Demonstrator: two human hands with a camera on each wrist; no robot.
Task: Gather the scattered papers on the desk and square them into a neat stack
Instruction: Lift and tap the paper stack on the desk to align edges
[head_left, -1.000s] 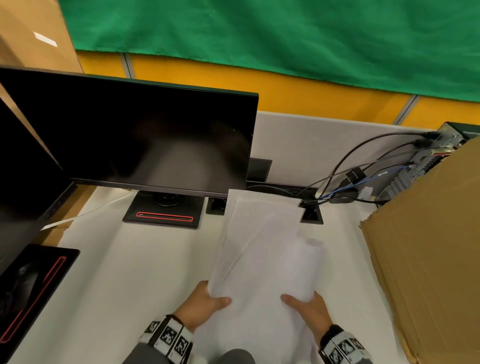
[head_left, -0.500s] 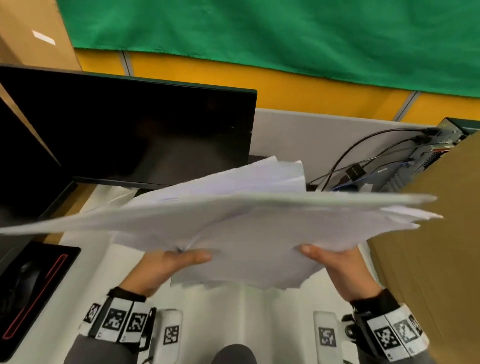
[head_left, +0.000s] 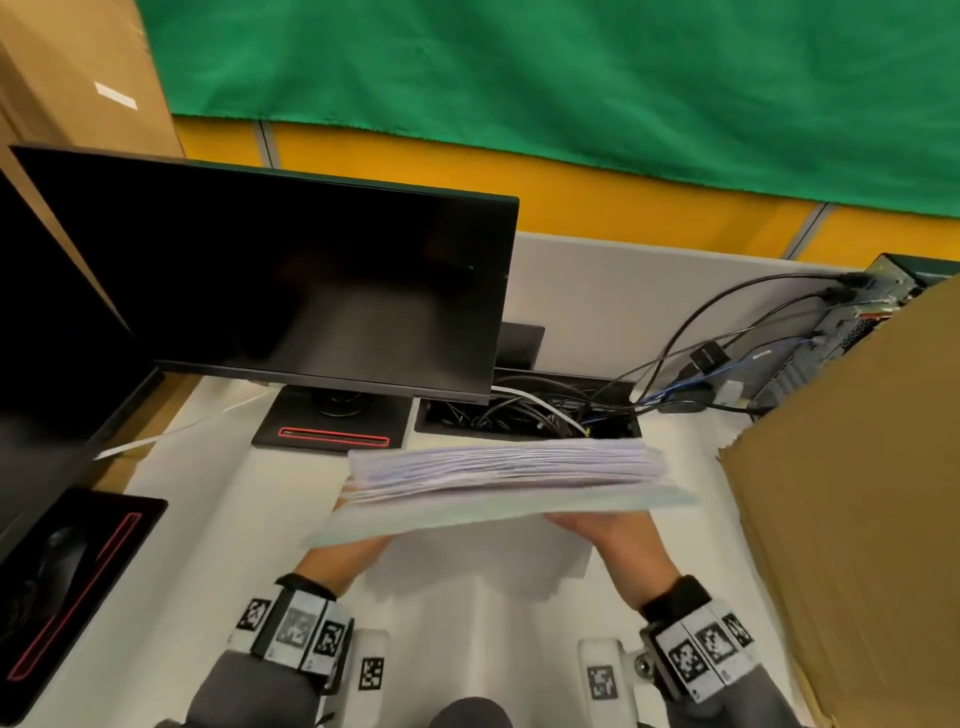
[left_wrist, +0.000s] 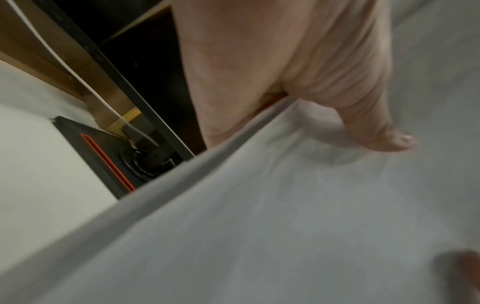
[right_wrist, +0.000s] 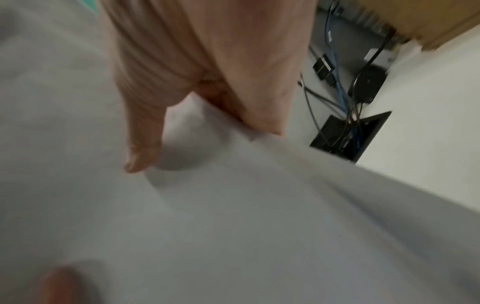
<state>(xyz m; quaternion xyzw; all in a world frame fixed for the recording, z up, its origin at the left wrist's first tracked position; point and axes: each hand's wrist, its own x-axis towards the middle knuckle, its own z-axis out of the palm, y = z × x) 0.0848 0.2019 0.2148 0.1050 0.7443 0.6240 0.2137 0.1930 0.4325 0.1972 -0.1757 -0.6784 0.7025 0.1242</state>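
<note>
The loose white paper sheets (head_left: 506, 478) now stand on edge as one bundle, upright above the white desk (head_left: 197, 519), with the top edges facing the head camera as a fan of thin lines. The person's left hand (head_left: 345, 558) holds the bundle's left side and the right hand (head_left: 613, 535) its right side. Each wrist view shows a thumb (left_wrist: 376, 131) pressed flat on the near face of the paper while the fingers (right_wrist: 259, 98) wrap behind it, so both hands grasp the bundle.

Half a second earlier the sheets are splayed wide and nearly flat, reaching far left across the black computer monitor (head_left: 291, 291) and right toward the brown cardboard box (head_left: 852, 519). A second earlier they lie on the desk under the hands. Since then they have been lifted, drawn in and tipped upright into a much narrower block.

Gathering seems done; squaring is under way. The top edges are still uneven, with one pale sheet sticking out lower left and right, so tapping the lower edge on the desk is probably what remains. The bundle hangs near the middle of the desk, in front of the open cable tray (head_left: 524, 410).
</note>
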